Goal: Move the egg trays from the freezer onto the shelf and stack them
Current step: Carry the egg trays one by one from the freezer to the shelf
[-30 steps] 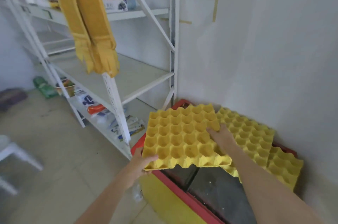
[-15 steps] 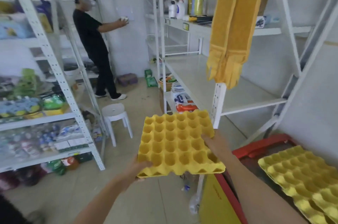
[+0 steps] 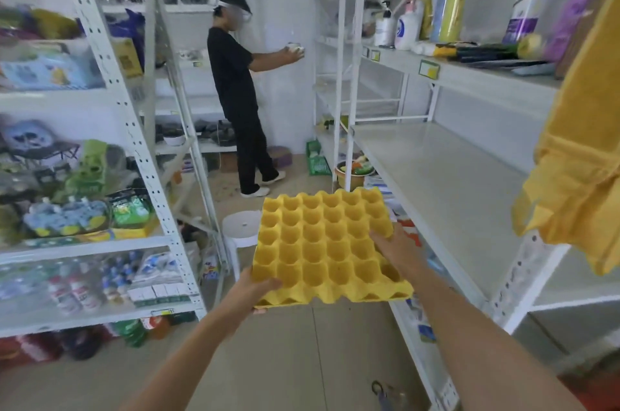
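Observation:
I hold a yellow egg tray [image 3: 322, 242] flat in front of me, above the aisle floor. My left hand [image 3: 250, 289] grips its near left corner, thumb on top. My right hand [image 3: 397, 251] grips its right edge, fingers over the cups. The white metal shelf [image 3: 446, 189] on my right has a bare middle board, just right of the tray. The freezer and the other trays are out of view, apart from a red strip at the bottom right corner.
A person in black [image 3: 235, 91] stands at the far end of the aisle. A white stool [image 3: 240, 226] sits behind the tray. Stocked racks [image 3: 110, 175] line the left. A yellow cloth [image 3: 583, 158] hangs on the right upright. Bottles [image 3: 407, 26] stand on the upper right shelf.
I have turned left, away from the freezer, carrying the tray off it. The view now faces down the aisle and the freezer with its remaining trays has slid out of frame.

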